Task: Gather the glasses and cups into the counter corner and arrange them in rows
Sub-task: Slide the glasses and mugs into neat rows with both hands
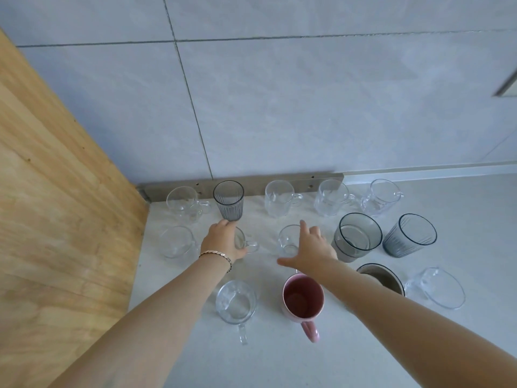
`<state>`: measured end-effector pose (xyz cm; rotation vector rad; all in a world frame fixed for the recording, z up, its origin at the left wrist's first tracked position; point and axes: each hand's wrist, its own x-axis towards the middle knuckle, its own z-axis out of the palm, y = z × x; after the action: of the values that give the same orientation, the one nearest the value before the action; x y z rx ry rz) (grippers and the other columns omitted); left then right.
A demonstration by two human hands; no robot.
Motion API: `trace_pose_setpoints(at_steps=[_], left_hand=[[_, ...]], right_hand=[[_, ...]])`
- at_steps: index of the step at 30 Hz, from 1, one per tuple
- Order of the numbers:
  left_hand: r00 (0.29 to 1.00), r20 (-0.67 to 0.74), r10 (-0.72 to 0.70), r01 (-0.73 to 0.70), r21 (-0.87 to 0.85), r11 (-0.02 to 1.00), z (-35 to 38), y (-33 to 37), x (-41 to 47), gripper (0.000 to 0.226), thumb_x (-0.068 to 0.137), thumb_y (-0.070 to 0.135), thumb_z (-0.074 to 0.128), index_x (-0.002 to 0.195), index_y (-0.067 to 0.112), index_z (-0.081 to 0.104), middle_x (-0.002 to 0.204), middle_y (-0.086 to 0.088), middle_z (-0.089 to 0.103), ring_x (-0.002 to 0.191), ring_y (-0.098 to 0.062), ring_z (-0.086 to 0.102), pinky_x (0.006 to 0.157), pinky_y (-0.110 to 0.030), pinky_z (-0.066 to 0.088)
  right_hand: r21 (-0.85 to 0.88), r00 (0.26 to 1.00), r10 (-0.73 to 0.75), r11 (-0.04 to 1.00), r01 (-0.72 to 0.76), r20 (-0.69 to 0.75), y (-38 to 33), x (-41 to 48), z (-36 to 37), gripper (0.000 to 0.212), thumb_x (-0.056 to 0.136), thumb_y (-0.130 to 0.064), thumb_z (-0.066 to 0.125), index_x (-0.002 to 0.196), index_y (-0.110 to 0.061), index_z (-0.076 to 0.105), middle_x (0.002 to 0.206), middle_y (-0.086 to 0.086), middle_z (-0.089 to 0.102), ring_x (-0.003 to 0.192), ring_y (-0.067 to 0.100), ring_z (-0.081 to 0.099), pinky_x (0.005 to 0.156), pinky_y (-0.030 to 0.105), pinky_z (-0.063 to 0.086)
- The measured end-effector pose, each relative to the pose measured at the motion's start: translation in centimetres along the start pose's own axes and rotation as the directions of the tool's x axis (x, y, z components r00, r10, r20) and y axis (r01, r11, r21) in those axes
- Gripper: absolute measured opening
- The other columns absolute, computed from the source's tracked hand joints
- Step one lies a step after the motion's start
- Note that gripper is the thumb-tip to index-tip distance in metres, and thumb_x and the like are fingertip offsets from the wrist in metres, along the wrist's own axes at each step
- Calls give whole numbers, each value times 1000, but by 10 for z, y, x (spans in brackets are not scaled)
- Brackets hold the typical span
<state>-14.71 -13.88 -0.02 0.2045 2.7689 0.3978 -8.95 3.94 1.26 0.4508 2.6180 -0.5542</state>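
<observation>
Back row (282, 201) looks set and the second is forming — left hand (223, 242) grips a clear mug (241, 240), right hand (313, 245) spread open — front cups (303, 298) remain scattered.

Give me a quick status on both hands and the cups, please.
Left hand wrapped on a clear mug, middle row. Right hand open, fingers spread over another clear mug. Pink mug under the right forearm.
</observation>
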Motion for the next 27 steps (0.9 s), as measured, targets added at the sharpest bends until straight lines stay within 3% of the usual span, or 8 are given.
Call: trace_pose_setpoints(at_steps=[3, 8, 10, 12, 15, 19, 23, 27], left_hand=[[1000, -7, -1, 1, -10, 1000, 2, -1, 1, 69, 77, 35, 70, 135, 10, 42, 140, -6, 43, 130, -26, 39, 104, -35, 41], [1000, 6, 10, -10, -10, 1000, 1, -1, 1, 72, 78, 38, 68, 137, 10, 39, 141, -5, 41, 132, -25, 38, 103, -34, 40], [1000, 1, 9, -9, -17, 1000, 2, -2, 1, 73, 78, 39, 68, 139, 10, 38, 142, -5, 40, 133, -24, 37, 103, -34, 40], [1000, -9, 7, -7, -27, 1000, 3, -1, 0, 74, 79, 39, 68, 140, 10, 36, 144, -5, 39, 134, -24, 36, 105, -34, 39], [1000, -13, 4, -4, -22, 1000, 4, 0, -1, 74, 80, 38, 68, 140, 10, 36, 144, -5, 39, 135, -24, 35, 106, -33, 37], [1000, -17, -10, 11, 63, 998, 4, 4, -2, 74, 81, 41, 65, 141, 12, 33, 148, -5, 34, 139, -23, 30, 112, -36, 31], [990, -22, 142, -135, 185, 973, 9, 30, -7, 86, 80, 48, 63, 147, 16, 21, 158, -4, 15, 148, -21, 9, 120, -38, 12], [970, 96, 222, -231, 89, 969, 17, 74, -3, 94, 76, 44, 68, 149, 22, 14, 160, -4, 11, 147, -21, 16, 119, -36, 20]], right_hand=[[5, 999, 36, 999, -36, -36, -12, 13, 4, 86, 74, -40, 75, 139, -9, 28, 137, 9, 38, 126, 30, 45, 97, 38, 45], [-40, 956, -272, 960, 278, 109, -7, 27, -2, 97, 71, -14, 75, 149, -30, 20, 153, 1, 17, 140, 27, 24, 111, 41, 34], [-63, 948, -301, 949, 308, 103, -2, 28, -1, 97, 72, -20, 75, 149, -32, 17, 155, 1, 15, 140, 28, 23, 114, 42, 27], [-60, 950, -307, 949, 310, 55, 3, 29, 1, 94, 74, -32, 74, 149, -26, 18, 153, 1, 21, 137, 27, 31, 113, 40, 31], [-9, 944, -329, 944, 330, 23, 5, 31, 2, 90, 75, -29, 74, 149, -21, 22, 151, -2, 27, 132, 24, 38, 108, 35, 39], [-6, 933, -357, 934, 358, 47, 7, 31, -2, 96, 75, -26, 75, 151, -20, 16, 154, -3, 23, 137, 22, 35, 110, 34, 36], [-109, 901, -431, 895, 433, 44, 25, 23, -20, 100, 75, -24, 75, 152, -16, 11, 158, -1, 15, 145, 21, 20, 118, 35, 21], [-182, 930, -339, 932, 312, -141, 69, 14, -50, 90, 80, -26, 70, 150, -16, 15, 156, 4, 18, 144, 23, 20, 119, 36, 20]])
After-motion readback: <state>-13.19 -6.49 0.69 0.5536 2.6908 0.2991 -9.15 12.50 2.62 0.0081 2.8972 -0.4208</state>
